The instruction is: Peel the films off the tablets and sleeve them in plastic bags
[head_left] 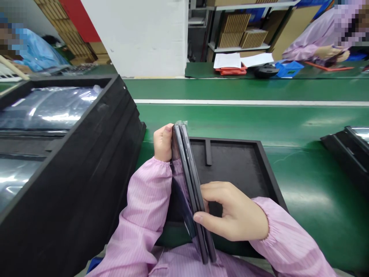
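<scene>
A green conveyor belt [253, 119] runs crosswise beyond the hands. Just left of them rises a stack of black foam trays [86, 161], its top tray holding items under glossy plastic film [49, 107]. Directly ahead of the hands, on the belt, lies a shallow black foam tray [271, 173] with one raised divider [208, 152]. Between the hands, two slim dark devices [191, 192] in clear plastic sleeves [183, 125] stand on edge, pressed together, their long axis pointing away from the person above the tray's near side. The left hand [164, 142] closes around their far end, nearer the foam stack; the right hand [230, 209] grips their near half, fingers curled around the edge.
</scene>
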Motion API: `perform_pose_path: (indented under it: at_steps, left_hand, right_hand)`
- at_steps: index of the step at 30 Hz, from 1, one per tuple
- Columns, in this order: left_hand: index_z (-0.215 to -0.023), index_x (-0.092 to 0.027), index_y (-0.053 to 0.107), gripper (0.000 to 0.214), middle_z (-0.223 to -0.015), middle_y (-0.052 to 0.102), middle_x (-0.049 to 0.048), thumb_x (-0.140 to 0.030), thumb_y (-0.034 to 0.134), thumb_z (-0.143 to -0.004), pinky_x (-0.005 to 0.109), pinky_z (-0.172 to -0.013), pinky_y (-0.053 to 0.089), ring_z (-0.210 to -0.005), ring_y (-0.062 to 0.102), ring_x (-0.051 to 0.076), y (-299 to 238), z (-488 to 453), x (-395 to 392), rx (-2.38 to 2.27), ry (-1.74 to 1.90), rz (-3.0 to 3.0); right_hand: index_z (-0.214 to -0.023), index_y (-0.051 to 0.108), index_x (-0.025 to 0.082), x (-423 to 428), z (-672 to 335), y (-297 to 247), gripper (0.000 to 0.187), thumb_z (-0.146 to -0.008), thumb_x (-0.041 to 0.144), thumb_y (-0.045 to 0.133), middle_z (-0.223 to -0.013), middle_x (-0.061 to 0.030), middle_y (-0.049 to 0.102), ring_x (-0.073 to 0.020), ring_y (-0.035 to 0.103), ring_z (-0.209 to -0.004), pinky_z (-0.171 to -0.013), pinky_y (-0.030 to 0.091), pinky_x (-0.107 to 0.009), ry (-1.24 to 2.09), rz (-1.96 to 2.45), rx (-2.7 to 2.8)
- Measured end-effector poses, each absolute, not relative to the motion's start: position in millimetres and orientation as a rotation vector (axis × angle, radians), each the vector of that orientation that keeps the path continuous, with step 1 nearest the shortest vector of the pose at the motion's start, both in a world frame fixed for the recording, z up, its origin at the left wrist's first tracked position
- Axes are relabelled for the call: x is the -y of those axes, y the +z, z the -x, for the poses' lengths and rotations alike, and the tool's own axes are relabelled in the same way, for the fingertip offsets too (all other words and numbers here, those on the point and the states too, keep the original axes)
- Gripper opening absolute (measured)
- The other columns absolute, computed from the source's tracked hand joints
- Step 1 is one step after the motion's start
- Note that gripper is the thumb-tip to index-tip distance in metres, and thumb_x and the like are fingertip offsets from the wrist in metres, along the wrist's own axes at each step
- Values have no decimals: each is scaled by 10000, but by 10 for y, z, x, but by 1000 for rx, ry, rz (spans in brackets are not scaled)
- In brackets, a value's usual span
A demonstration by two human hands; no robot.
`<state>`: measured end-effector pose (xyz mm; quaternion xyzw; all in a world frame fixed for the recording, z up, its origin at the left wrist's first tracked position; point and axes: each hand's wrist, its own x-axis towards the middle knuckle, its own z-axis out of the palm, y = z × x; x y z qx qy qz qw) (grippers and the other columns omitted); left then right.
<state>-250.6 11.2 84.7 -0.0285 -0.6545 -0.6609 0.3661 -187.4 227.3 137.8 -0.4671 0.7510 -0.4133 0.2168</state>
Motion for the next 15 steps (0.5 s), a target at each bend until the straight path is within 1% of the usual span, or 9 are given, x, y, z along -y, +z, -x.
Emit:
perform_pose_path:
  at_steps: [6, 12, 15]
  left_hand:
    - [-574, -194, 555, 691, -504, 451, 1, -828, 458, -833, 315, -461, 242, -463, 412, 128, 846, 2510, -122, 1662, -1752, 57]
    - [-592, -189, 566, 689, -532, 472, 1, -831, 468, -823, 310, -480, 273, -489, 425, 132, 863, 2487, -133, 1658, -1761, 76]
    - [-599, -189, 572, 678, -546, 488, 6, -813, 466, -840, 308, -501, 298, -510, 439, 138, 861, 2477, -128, 1658, -1753, 110]
  right_hand:
    - [-604, 458, 190, -2272, 1871, 1365, 388, -863, 402, 655, -601, 19, 528, -113, 477, -577, -583, 366, -254, -1144, 1273, -2096]
    - [-610, 481, 188, -2284, 1868, 1363, 387, -874, 417, 647, -610, 16, 544, -114, 488, -582, -589, 374, -254, -1135, 1298, -2068]
    - [-608, 489, 187, -2299, 1875, 1365, 399, -881, 433, 645, -607, 14, 550, -115, 494, -584, -598, 385, -257, -1127, 1312, -2046]
